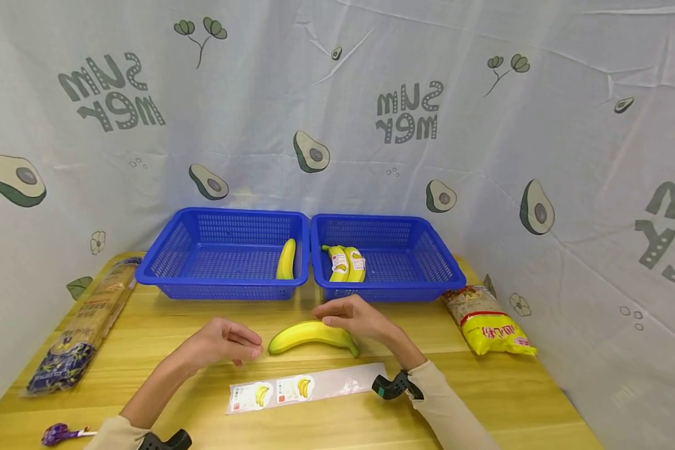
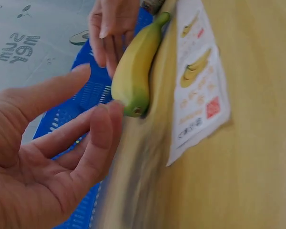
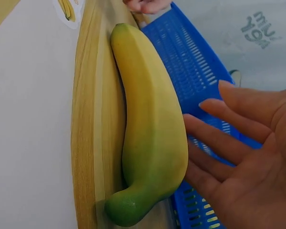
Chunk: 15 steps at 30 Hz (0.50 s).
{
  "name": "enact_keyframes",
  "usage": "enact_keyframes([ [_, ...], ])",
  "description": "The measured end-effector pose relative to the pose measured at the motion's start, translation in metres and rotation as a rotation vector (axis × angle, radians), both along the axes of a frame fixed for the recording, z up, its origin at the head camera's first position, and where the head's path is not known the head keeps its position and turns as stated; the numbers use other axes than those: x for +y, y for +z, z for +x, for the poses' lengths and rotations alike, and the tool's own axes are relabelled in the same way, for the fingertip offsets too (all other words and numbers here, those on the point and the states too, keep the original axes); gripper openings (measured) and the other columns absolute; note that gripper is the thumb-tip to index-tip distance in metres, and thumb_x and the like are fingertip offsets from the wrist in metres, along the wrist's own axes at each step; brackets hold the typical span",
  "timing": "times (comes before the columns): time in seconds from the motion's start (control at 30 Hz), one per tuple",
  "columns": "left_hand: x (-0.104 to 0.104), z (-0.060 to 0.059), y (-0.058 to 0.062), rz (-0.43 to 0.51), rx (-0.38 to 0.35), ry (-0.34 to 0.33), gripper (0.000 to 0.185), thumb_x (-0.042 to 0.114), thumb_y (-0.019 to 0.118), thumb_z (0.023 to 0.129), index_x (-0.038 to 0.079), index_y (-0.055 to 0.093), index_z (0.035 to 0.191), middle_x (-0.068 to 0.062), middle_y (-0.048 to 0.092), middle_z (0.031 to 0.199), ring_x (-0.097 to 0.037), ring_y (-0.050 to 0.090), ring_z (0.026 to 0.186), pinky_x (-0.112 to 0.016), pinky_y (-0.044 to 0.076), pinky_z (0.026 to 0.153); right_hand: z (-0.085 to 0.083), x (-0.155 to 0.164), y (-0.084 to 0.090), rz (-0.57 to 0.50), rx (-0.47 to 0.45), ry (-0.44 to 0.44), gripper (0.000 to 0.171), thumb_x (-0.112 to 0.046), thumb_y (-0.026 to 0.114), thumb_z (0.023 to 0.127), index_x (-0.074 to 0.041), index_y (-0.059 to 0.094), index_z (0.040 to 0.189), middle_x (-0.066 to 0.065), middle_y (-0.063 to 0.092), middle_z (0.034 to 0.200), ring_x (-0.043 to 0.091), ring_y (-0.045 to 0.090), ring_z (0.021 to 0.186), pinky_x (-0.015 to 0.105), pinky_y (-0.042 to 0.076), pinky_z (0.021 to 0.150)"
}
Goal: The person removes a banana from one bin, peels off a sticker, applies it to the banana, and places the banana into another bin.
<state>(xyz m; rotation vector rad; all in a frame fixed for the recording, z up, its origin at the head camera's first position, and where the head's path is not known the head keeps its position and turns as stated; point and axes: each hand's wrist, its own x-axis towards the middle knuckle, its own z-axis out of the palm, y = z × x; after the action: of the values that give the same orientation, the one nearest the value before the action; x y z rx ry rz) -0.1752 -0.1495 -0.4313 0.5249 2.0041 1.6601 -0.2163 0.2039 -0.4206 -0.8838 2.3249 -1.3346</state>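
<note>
A yellow banana (image 1: 312,336) with green ends lies on the wooden table (image 1: 540,387) in front of two blue baskets. My left hand (image 1: 246,350) rests on the table just left of the banana's tip, fingers relaxed and holding nothing; in the left wrist view its fingertips (image 2: 101,125) almost touch the banana (image 2: 133,71). My right hand (image 1: 337,317) hovers over the banana's far side with straight fingers (image 3: 214,143) beside the fruit (image 3: 150,129). A sticker sheet (image 1: 304,387) with banana labels lies in front of the banana.
The left basket (image 1: 163,269) holds one banana (image 1: 285,259). The right basket (image 1: 444,275) holds two labelled bananas (image 1: 345,264). A yellow noodle bag (image 1: 492,325) lies at the right, a long packet (image 1: 84,325) at the left, a purple item (image 1: 59,432) at the front left.
</note>
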Motion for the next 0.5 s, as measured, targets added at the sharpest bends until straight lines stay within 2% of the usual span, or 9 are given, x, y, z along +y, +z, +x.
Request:
enact_keyframes([
  [0.13,0.006,0.006,-0.005,-0.014,0.023,-0.085,0.033,0.003,0.082,0.093,-0.017,0.071,0.117,-0.010,0.077,0.093,-0.014,0.065,0.076,-0.023,0.054,0.059,-0.002,0.003,-0.001,-0.035,0.027,0.056,0.035,-0.008,0.060,0.111,0.010,0.063,0.141,0.030,0.064,0.143,0.045,0.061,0.135,0.030,0.054,0.110],
  [0.2,0.010,0.010,-0.006,-0.026,0.041,-0.112,0.032,0.000,0.084,0.089,-0.016,0.072,0.114,-0.007,0.073,0.087,-0.013,0.062,0.073,-0.020,0.049,0.058,-0.003,0.003,-0.001,-0.060,0.043,0.078,0.035,-0.006,0.060,0.111,0.011,0.063,0.141,0.032,0.064,0.142,0.047,0.061,0.135,0.029,0.055,0.109],
  [0.3,0.014,0.015,-0.007,-0.067,0.087,-0.144,0.031,-0.003,0.088,0.084,-0.012,0.074,0.110,-0.005,0.069,0.084,-0.013,0.060,0.073,-0.019,0.050,0.061,-0.003,0.003,0.001,-0.085,0.053,0.094,0.034,-0.006,0.060,0.110,0.010,0.064,0.141,0.033,0.063,0.142,0.050,0.060,0.134,0.028,0.055,0.108],
  [0.37,0.017,0.018,-0.008,-0.104,0.111,-0.148,0.032,-0.006,0.091,0.080,-0.009,0.075,0.108,-0.006,0.068,0.085,-0.015,0.060,0.074,-0.019,0.052,0.064,-0.003,0.002,0.002,-0.099,0.046,0.102,0.035,-0.006,0.060,0.110,0.010,0.064,0.141,0.033,0.063,0.142,0.051,0.060,0.134,0.028,0.056,0.107],
  [0.5,0.023,0.026,-0.010,-0.236,0.255,-0.120,0.039,-0.005,0.097,0.072,0.000,0.076,0.104,-0.004,0.064,0.091,-0.017,0.056,0.077,-0.022,0.052,0.067,-0.002,0.002,0.003,-0.114,0.035,0.116,0.035,-0.007,0.061,0.110,0.008,0.064,0.142,0.033,0.062,0.143,0.053,0.058,0.135,0.029,0.056,0.107],
])
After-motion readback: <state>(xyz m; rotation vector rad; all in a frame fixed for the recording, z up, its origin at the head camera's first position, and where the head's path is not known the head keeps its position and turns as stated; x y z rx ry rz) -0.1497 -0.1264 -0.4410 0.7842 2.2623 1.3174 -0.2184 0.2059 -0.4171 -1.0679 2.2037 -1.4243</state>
